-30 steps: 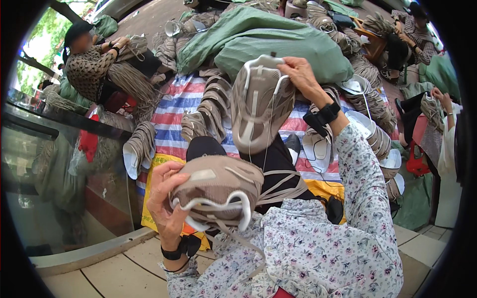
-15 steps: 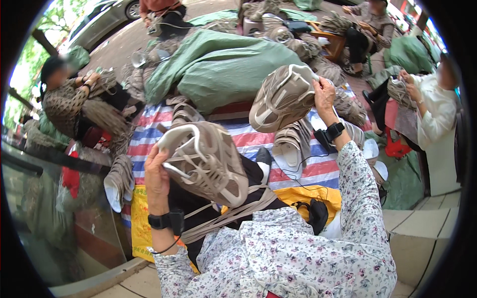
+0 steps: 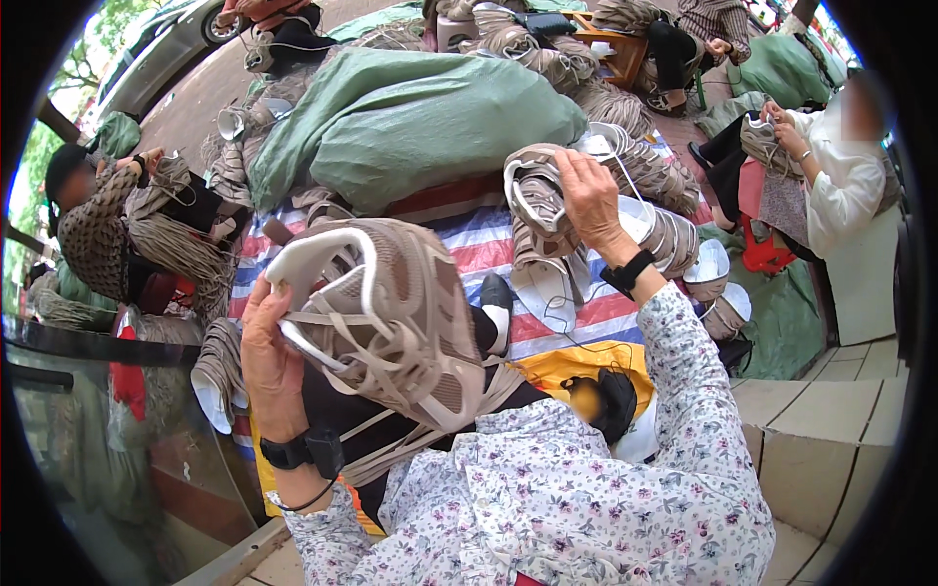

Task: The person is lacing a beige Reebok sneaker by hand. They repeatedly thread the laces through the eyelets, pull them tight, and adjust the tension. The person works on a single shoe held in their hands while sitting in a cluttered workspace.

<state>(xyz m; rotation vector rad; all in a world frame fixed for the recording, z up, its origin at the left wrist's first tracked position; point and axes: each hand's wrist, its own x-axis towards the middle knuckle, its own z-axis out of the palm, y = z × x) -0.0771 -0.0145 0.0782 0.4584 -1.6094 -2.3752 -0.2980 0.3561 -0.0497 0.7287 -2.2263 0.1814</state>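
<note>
left hand (image 3: pixel 269 366): gripping beige mesh sneaker upper with white laces (image 3: pixel 386 317)
right hand (image 3: pixel 591 195): fingers closed around second beige-and-white shoe upper (image 3: pixel 535 200), raised over striped tarp (image 3: pixel 547 254)

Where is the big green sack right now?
In the head view the green sack lies upper centre on the striped sheet, just beyond the shoe upper in the right hand.

Layout, my view:
Shoe (image 3: pixel 391 322) right of my left fingers (image 3: pixel 269 342); second shoe (image 3: pixel 535 200) left of right fingers (image 3: pixel 586 186); sack (image 3: pixel 420 127) behind both.
</note>
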